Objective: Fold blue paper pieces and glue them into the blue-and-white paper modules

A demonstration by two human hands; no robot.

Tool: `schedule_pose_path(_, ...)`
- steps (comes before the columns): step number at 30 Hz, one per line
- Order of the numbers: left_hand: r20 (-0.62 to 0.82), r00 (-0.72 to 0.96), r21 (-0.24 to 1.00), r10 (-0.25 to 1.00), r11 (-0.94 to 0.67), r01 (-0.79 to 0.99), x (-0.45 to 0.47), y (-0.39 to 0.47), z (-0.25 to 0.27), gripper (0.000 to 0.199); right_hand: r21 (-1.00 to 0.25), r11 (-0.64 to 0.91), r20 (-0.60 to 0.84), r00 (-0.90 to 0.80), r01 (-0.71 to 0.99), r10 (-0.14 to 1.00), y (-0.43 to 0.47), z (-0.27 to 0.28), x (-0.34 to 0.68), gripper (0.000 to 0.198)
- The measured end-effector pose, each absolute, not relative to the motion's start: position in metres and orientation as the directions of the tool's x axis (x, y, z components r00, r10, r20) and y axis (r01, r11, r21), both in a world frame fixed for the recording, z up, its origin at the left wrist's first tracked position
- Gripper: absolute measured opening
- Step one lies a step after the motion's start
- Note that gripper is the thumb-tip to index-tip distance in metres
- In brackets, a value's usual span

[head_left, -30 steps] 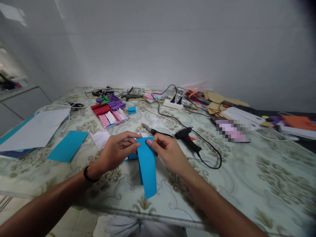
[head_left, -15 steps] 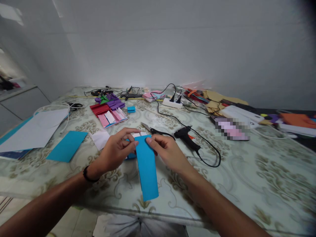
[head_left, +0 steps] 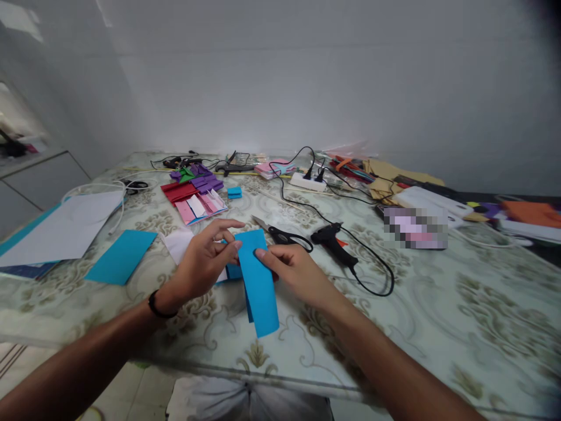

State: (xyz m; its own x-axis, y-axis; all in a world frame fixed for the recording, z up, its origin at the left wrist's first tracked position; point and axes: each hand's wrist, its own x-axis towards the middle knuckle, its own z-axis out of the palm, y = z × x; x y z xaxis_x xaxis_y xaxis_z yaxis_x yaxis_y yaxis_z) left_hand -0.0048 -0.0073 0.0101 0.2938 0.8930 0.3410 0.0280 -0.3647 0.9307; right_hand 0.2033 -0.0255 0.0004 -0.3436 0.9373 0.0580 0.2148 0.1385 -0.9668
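Note:
A folded strip of blue paper (head_left: 258, 286) is held up over the table's front middle, its long end hanging toward me. My left hand (head_left: 205, 257) pinches its upper left edge between thumb and fingers. On the other side my right hand (head_left: 295, 269) grips it, thumb on the front face and fingers behind. A second layer of blue shows below the strip's left edge. Partly hidden behind my left hand and the strip lies another blue and white folded piece (head_left: 234, 271). Black-handled scissors (head_left: 284, 235) rest just beyond my right hand.
A black glue gun (head_left: 335, 245) with its cord lies to the right, near a phone (head_left: 414, 228). At left are a blue sheet (head_left: 120, 257) and white paper (head_left: 65, 225). Red, purple and pink folded papers (head_left: 199, 196) sit farther back, left of a white power strip (head_left: 308, 182).
The strip's lower end has risen a little and its layers have spread apart at the bottom. My right thumb has slid slightly down and left along the paper.

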Motion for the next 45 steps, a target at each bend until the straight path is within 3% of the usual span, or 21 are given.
schedule_pose_path(7, 0.328, 0.284, 0.912, 0.901, -0.380, 0.152, -0.0047, -0.0076, 0.0149, 0.014, -0.968, 0.152, 0.069, -0.367, 0.201, 0.927, -0.0258, 0.0009, 0.2039, 0.060)
schedule_pose_path(13, 0.251, 0.357, 0.953, 0.900, -0.294, 0.073, -0.0065, -0.0054, 0.0128, 0.021, -0.966, 0.132, 0.051, -0.338, 0.221, 0.940, -0.0236, -0.0002, 0.2067, 0.059)
schedule_pose_path(18, 0.163, 0.454, 0.968, 0.876, -0.230, 0.098, -0.0096, -0.0050, 0.0089, 0.040, -0.966, 0.125, 0.045, -0.325, 0.228, 0.945, -0.0212, -0.0012, 0.2071, 0.061)
schedule_pose_path(45, 0.131, 0.365, 0.976, 0.922, -0.184, 0.116, -0.0076, -0.0032, 0.0110, 0.056, -0.954, 0.037, -0.057, -0.301, 0.296, 0.952, -0.0181, -0.0064, 0.2076, 0.064)
